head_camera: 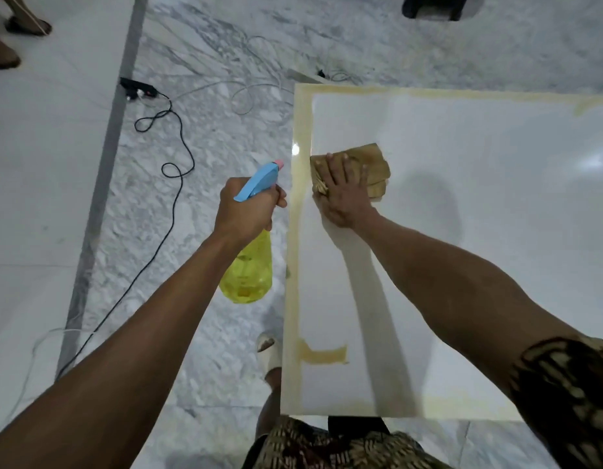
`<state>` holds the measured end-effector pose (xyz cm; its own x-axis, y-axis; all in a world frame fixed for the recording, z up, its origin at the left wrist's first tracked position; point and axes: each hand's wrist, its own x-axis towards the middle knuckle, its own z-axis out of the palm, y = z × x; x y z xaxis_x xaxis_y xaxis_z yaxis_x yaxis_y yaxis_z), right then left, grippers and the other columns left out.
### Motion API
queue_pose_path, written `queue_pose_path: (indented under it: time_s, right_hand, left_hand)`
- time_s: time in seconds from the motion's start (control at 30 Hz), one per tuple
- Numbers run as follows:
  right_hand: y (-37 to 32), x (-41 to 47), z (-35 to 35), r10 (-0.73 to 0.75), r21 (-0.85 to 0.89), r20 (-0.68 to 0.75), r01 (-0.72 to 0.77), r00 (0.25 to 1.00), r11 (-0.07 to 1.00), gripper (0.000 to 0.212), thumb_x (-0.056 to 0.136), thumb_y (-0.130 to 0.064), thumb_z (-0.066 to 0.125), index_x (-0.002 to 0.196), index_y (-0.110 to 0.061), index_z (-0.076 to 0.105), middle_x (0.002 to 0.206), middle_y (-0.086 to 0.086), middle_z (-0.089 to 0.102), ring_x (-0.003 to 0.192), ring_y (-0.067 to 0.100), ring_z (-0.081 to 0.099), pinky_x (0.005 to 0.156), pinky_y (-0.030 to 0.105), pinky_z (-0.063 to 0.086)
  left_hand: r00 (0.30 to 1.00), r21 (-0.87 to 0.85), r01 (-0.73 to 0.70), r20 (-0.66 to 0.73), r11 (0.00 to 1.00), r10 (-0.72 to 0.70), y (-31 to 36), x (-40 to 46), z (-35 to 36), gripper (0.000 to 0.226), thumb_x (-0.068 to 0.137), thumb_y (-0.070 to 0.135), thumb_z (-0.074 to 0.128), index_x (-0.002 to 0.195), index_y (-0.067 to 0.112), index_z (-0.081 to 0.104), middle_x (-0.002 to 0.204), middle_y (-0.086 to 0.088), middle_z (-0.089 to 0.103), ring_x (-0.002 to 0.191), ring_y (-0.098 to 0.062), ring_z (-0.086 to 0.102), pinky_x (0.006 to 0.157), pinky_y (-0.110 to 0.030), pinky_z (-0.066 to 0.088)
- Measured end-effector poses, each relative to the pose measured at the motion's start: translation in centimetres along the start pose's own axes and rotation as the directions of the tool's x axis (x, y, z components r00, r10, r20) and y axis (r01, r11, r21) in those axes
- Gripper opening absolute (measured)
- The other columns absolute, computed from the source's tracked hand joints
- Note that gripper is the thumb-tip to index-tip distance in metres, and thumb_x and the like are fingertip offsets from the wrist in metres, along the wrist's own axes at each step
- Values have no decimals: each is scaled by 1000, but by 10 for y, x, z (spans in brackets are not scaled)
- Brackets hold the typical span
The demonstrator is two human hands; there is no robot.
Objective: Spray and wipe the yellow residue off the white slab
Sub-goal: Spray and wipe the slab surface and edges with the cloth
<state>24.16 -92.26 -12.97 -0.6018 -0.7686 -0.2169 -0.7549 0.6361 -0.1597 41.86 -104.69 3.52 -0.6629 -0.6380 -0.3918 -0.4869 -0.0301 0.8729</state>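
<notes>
While the wipe is under way: the white slab (462,231) lies flat and raised above the marble floor (208,164), with the person standing at its near edge.
Residue: a yellow band (302,130) runs along the slab's left and far edges, fainter along the near edge, with a short L-shaped patch (324,354) near the near-left corner.
Right hand: the right hand (344,189) lies flat, fingers straight and spread, pressing a folded tan cloth (368,167) onto the slab just beside the left band.
Left hand: the left hand (247,208) has its grip wrapped round the neck of the spray bottle (251,262), held off the slab's left edge over the floor, nozzle pointing away and toward the slab.
Cloth handling: soft and limp, stained yellow-brown; it should slide easily on the glossy surface, so a flat palm on top looks like the right hold.
Slab handling: stiff, glossy and probably slippery when wet; likely heavy and chip-prone at the edges, best left lying where it is.
Bottle handling: light plastic, blue trigger head (259,181); hold at the neck with a finger free for the trigger.
Bottle contents: the yellow translucent body seems to hold some liquid, though the level is hard to read.
Floor: a black cable (173,204) and power strip (137,89) lie to the left.
</notes>
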Motion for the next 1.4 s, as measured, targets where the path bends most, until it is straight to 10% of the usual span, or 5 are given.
queue_pose_path:
  time_s: [0.2, 0.47, 1.0, 1.27, 1.4]
  right_hand:
    - [-39, -101, 23, 71, 10, -5, -71, 997, 997, 67, 95, -50, 32, 154, -17, 34, 160, 11, 33, 146, 42, 30, 108, 70, 24]
    - [-81, -204, 51, 80, 2, -21, -80, 997, 997, 64, 98, -49, 35, 154, -18, 35, 161, 10, 31, 146, 42, 30, 111, 67, 22]
    - [-128, -331, 82, 113, 157, 272, -160, 955, 975, 58, 97, -54, 22, 129, -35, 66, 139, -3, 62, 125, 26, 60, 103, 58, 33]
    - [-137, -364, 49, 77, 201, 434, -179, 897, 963, 58, 106, -49, 21, 159, -33, 2, 167, -5, -10, 153, 29, -13, 118, 64, -7]
    - [-130, -368, 5, 82, 458, 460, -315, 884, 832, 51, 107, -42, 27, 154, -23, 34, 158, 3, 35, 147, 26, 27, 118, 26, 24]
  left_hand:
    - [991, 93, -2, 132, 996, -10, -20, -41, -3, 31, 101, 7, 57, 121, 15, 78, 78, -1, 74, 62, -13, 64, 48, -26, 50]
    - [977, 98, -73, 209, 992, 51, -52, -108, -12, 31, 93, 9, 58, 96, 33, 76, 77, -3, 75, 75, -41, 68, 53, -30, 54]
    - [987, 41, -41, 156, 998, 34, -91, -215, 2, 34, 101, 2, 55, 121, 23, 74, 82, -6, 74, 78, -25, 71, 51, -29, 52]
    - [988, 91, -42, 151, 995, 27, -89, -240, 10, 27, 98, 2, 58, 106, 19, 77, 87, -9, 78, 70, -20, 67, 48, -25, 51]
    - [985, 72, -74, 163, 995, 61, -83, -251, 6, 35, 96, 2, 57, 100, 32, 76, 85, -8, 78, 69, -21, 66, 52, -28, 53]
